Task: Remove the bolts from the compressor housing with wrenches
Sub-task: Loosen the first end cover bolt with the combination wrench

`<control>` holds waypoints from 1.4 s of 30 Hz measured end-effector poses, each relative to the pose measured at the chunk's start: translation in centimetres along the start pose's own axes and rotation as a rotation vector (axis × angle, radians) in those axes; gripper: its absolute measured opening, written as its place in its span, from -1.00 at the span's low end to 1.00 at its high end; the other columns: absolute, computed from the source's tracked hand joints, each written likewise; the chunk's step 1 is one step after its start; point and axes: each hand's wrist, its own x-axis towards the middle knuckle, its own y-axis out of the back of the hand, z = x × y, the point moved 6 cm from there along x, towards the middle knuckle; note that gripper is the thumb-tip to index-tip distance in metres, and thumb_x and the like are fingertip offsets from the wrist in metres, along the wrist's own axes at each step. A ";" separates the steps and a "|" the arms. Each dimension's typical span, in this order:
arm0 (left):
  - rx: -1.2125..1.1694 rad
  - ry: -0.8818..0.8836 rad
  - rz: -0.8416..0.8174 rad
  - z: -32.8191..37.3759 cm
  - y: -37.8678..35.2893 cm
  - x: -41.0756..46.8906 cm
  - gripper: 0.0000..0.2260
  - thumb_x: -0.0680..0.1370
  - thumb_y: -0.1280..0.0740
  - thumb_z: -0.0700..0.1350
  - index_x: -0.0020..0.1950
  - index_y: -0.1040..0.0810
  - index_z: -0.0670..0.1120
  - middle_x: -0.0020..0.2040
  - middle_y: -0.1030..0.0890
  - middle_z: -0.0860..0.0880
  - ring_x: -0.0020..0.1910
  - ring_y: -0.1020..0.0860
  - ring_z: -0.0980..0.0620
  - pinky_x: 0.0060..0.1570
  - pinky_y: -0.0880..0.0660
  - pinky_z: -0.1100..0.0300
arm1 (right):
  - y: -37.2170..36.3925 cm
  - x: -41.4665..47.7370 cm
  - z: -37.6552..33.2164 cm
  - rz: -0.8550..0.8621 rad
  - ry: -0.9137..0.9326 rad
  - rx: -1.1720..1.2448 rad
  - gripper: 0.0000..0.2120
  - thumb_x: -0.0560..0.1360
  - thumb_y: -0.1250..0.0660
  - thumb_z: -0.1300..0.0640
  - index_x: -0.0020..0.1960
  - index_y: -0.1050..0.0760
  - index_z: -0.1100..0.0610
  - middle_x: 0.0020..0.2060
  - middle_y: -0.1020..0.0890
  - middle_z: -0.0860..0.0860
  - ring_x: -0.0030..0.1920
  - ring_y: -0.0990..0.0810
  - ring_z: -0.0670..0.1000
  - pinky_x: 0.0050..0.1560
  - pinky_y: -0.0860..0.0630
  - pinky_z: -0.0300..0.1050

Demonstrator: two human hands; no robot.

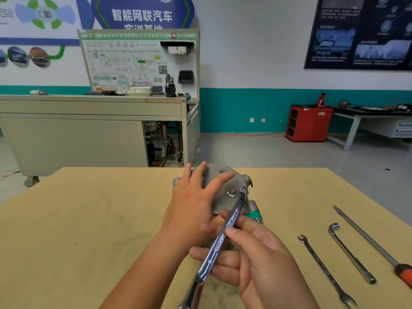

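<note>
The right hand (pixel 256 257) grips the wrench (pixel 225 233), its ring just beside a bolt (pixel 231 193) on the compressor housing (pixel 219 204), near the worktop's (pixel 89 219) far edge. The left hand (pixel 196 197) presses flat, fingers spread; if half-seated, the ring may slip.

The left hand (pixel 196 201) lies flat on the compressor housing (pixel 219 190) near the table's (pixel 89 219) far edge; the right hand (pixel 252 253) grips a wrench (pixel 225 230) (ring end beside a bolt (pixel 231 193)).

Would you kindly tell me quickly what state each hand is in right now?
Left hand: open, fingers flat on the compressor housing.
Right hand: closed around the wrench.
</note>
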 end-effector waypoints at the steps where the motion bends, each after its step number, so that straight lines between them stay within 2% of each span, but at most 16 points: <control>1: 0.001 -0.003 0.003 0.0 0.0 -0.1 -0.37 0.32 0.15 0.36 0.42 0.01 0.44 0.57 0.00 -0.02 0.54 0.11 -0.12 0.41 0.00 0.07 | 0.0 0.0 0.1 0.000 -0.003 0.002 -0.81 0.56 -0.12 0.35 0.08 -0.45 0.20 -0.27 -0.70 0.19 -0.43 -0.65 0.23 -0.59 -0.55 -0.12; 3: -0.009 -0.012 0.001 -0.1 -0.2 0.0 -0.52 0.45 -0.01 0.30 0.32 0.12 0.49 0.57 0.00 -0.02 0.54 0.10 -0.12 0.41 -0.01 0.07 | -0.1 0.2 0.2 -0.005 -0.014 -0.007 -0.79 0.56 -0.12 0.34 0.11 -0.45 0.17 -0.24 -0.70 0.19 -0.42 -0.66 0.21 -0.58 -0.54 -0.14; 5: -0.025 -0.015 -0.012 -0.2 -0.2 0.0 -0.49 0.54 -0.15 0.21 0.24 0.18 0.49 0.57 0.00 -0.01 0.54 0.11 -0.12 0.41 -0.01 0.06 | -0.2 0.5 0.1 -0.012 -0.014 -0.027 -0.78 0.57 -0.12 0.34 0.14 -0.43 0.15 -0.22 -0.70 0.18 -0.41 -0.66 0.20 -0.57 -0.54 -0.17; 9: -0.002 -0.001 -0.037 -0.4 -0.2 0.0 -0.52 0.38 0.12 0.34 0.29 0.15 0.48 0.57 -0.01 -0.01 0.54 0.12 -0.11 0.39 0.00 0.10 | -0.5 0.8 0.0 -0.013 0.013 -0.044 -0.77 0.57 -0.11 0.34 0.14 -0.41 0.13 -0.22 -0.70 0.17 -0.41 -0.67 0.19 -0.56 -0.55 -0.17; 16: -0.059 -0.016 -0.044 -0.7 -0.5 0.3 -0.53 0.57 -0.10 0.13 0.16 0.19 0.54 0.58 0.04 -0.02 0.55 0.14 -0.11 0.41 -0.01 0.06 | -1.1 0.9 0.0 -0.094 -0.001 -0.021 -0.78 0.57 -0.11 0.32 0.16 -0.41 0.17 -0.19 -0.70 0.19 -0.38 -0.67 0.20 -0.55 -0.54 -0.18; 19: -0.134 -0.034 -0.060 -0.5 -0.3 0.2 -0.63 0.42 0.05 0.29 0.21 0.00 0.56 0.58 0.06 0.00 0.55 0.14 -0.09 0.42 0.01 0.06 | -1.4 1.0 -0.5 -0.145 0.005 0.028 -0.77 0.55 -0.10 0.31 0.16 -0.43 0.23 -0.19 -0.69 0.22 -0.37 -0.67 0.20 -0.51 -0.57 -0.17; 22: -0.201 -0.038 -0.027 -0.3 0.2 0.0 -0.39 0.33 0.16 0.36 0.31 -0.36 0.36 0.58 0.02 0.02 0.55 0.10 -0.07 0.41 -0.02 0.07 | -1.4 1.2 -0.7 -0.176 0.002 0.052 -0.69 0.42 -0.20 0.26 0.15 -0.44 0.26 -0.19 -0.69 0.22 -0.34 -0.68 0.20 -0.46 -0.59 -0.16; 26: -0.148 -0.025 -0.060 -0.3 0.0 0.1 -0.33 0.32 0.19 0.34 0.31 -0.40 0.27 0.55 -0.07 0.03 0.55 0.08 -0.10 0.43 0.02 0.07 | -1.3 1.5 -0.2 -0.181 -0.040 0.111 -0.57 0.28 -0.25 0.19 0.13 -0.47 0.28 -0.20 -0.68 0.24 -0.33 -0.68 0.22 -0.45 -0.61 -0.13; 28: -0.077 -0.050 -0.051 -0.3 -0.1 0.1 -0.47 0.42 0.05 0.31 0.31 -0.40 0.24 0.51 -0.17 0.02 0.53 0.00 -0.14 0.46 -0.01 0.04 | -1.1 1.5 0.1 -0.177 -0.055 0.151 -0.60 0.28 -0.26 0.18 0.10 -0.50 0.28 -0.24 -0.67 0.23 -0.36 -0.67 0.21 -0.48 -0.60 -0.11; 30: -0.048 -0.076 -0.010 -0.2 0.0 0.1 -0.64 0.51 -0.24 0.15 0.31 -0.41 0.22 0.48 -0.23 0.01 0.52 -0.05 -0.16 0.46 -0.03 0.04 | -0.6 1.2 0.7 -0.152 -0.054 0.191 -0.61 0.26 -0.26 0.21 0.07 -0.53 0.26 -0.32 -0.66 0.21 -0.44 -0.65 0.17 -0.54 -0.56 -0.12; 32: -0.088 -0.086 0.025 0.0 0.1 0.0 -0.63 0.48 -0.37 0.02 0.28 -0.46 0.18 0.47 -0.27 0.00 0.51 -0.07 -0.18 0.45 -0.06 0.01 | 0.4 0.8 1.0 -0.073 0.004 0.225 -0.52 0.18 -0.28 0.26 0.10 -0.53 0.21 -0.38 -0.64 0.20 -0.53 -0.60 0.12 -0.60 -0.50 -0.15; 35: -0.133 -0.100 0.049 0.3 0.3 0.0 -0.62 0.44 -0.39 0.16 0.23 -0.49 0.14 0.45 -0.31 0.00 0.50 -0.11 -0.21 0.45 -0.09 -0.08 | 2.4 -0.3 0.5 -0.027 0.177 0.193 -0.37 0.05 -0.33 0.28 0.11 -0.56 -0.01 -0.35 -0.64 0.24 -0.56 -0.56 0.14 -0.63 -0.45 -0.12; 37: -0.123 -0.102 0.040 0.3 0.3 0.0 -0.58 0.43 -0.34 0.28 0.22 -0.48 0.15 0.45 -0.31 0.01 0.50 -0.12 -0.21 0.45 -0.09 -0.10 | 3.4 -0.5 0.5 -0.176 0.234 0.162 -0.39 0.11 -0.30 0.42 0.07 -0.61 -0.03 -0.19 -0.65 0.30 -0.43 -0.61 0.25 -0.52 -0.52 0.00; 39: -0.122 -0.094 0.029 0.3 0.2 0.1 -0.53 0.42 -0.24 0.38 0.21 -0.47 0.16 0.46 -0.30 0.02 0.51 -0.10 -0.19 0.45 -0.09 -0.11 | 3.1 -0.5 -0.2 -0.409 0.341 0.207 -0.53 0.37 -0.16 0.48 0.25 -0.48 0.28 0.15 -0.50 0.40 0.01 -0.57 0.38 -0.10 -0.56 0.19; 40: -0.119 -0.091 0.026 0.3 0.2 0.1 -0.51 0.41 -0.20 0.40 0.21 -0.47 0.16 0.46 -0.30 0.04 0.52 -0.09 -0.18 0.45 -0.09 -0.10 | 5.0 -0.6 -1.4 -0.269 0.454 0.171 -0.61 0.48 -0.08 0.48 0.29 -0.35 0.43 0.27 -0.37 0.43 0.18 -0.46 0.38 0.09 -0.47 0.21; 42: -0.123 -0.092 0.032 0.3 0.2 0.0 -0.51 0.39 -0.22 0.38 0.22 -0.47 0.16 0.47 -0.29 0.05 0.52 -0.07 -0.15 0.45 -0.09 -0.08 | 7.2 -1.1 -2.2 -0.207 0.564 0.195 -0.65 0.53 0.00 0.50 0.31 -0.23 0.53 0.33 -0.24 0.49 0.31 -0.32 0.39 0.21 -0.34 0.21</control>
